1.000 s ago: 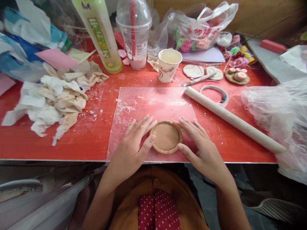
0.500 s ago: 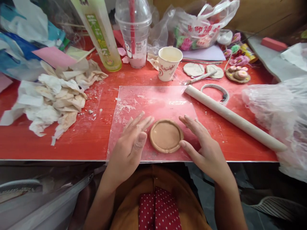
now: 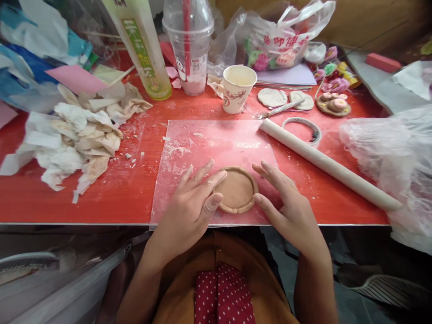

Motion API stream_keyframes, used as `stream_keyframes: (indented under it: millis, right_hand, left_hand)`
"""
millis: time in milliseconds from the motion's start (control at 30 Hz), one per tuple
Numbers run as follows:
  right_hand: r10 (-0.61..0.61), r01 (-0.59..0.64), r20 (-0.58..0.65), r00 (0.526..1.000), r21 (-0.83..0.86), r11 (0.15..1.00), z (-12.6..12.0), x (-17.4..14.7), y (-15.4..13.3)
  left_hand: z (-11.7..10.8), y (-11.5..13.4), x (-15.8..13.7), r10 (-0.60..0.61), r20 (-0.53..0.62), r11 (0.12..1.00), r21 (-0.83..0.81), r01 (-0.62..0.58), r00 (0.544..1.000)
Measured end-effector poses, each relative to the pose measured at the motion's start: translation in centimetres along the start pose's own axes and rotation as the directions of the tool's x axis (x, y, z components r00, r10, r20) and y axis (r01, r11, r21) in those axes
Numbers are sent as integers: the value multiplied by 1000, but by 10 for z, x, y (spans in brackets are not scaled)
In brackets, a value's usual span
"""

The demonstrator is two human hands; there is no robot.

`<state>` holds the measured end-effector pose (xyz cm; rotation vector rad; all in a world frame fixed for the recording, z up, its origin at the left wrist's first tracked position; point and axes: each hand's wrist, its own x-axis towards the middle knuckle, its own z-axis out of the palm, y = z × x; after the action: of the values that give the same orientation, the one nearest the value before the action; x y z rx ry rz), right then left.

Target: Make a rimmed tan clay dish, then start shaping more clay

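A round, flat disc of brown clay [image 3: 237, 191] with a raised rim lies on a clear plastic sheet [image 3: 219, 139] near the table's front edge. My left hand [image 3: 194, 198] is open at its left side, index finger and thumb over the rim and hiding part of it. On the opposite side my right hand [image 3: 286, 195] is open, its fingers apart and the thumb tip at the rim. Whether the fingers press on the clay, I cannot tell.
A grey-white roller tube [image 3: 330, 166] lies slantwise at right beside a tape ring [image 3: 303, 128]. Behind stand a paper cup [image 3: 238, 92], a plastic cup [image 3: 191, 58] and a bottle [image 3: 143, 58]. Crumpled tissues [image 3: 77, 139] lie left; a plastic bag [image 3: 401, 153] lies right.
My left hand has moved right, so its index finger and thumb now overlap the clay's left rim. My right hand has barely moved.
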<state>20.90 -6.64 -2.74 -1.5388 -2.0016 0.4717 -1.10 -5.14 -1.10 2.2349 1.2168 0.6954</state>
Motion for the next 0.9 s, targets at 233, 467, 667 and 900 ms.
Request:
stream_keyframes:
  millis: [233,467,667,900]
  right_hand:
    - [-30,30,16,999,-38,999,-2,0,1]
    - [-31,32,27,999,-38,999,-3,0,1]
    - [-67,69,48,997,-27,997,-5,1,1]
    - [-113,117,58,992,-59,991,-6,1,1]
  left_hand:
    - [3,0,3,-62,-3,996,67,62,998]
    - [0,0,4,-93,2,995,39,93,996]
    - [-3,-1,1,-155,-47,987,-58,152,987]
    - [2,1,5,-119,-8,982,149,119,993]
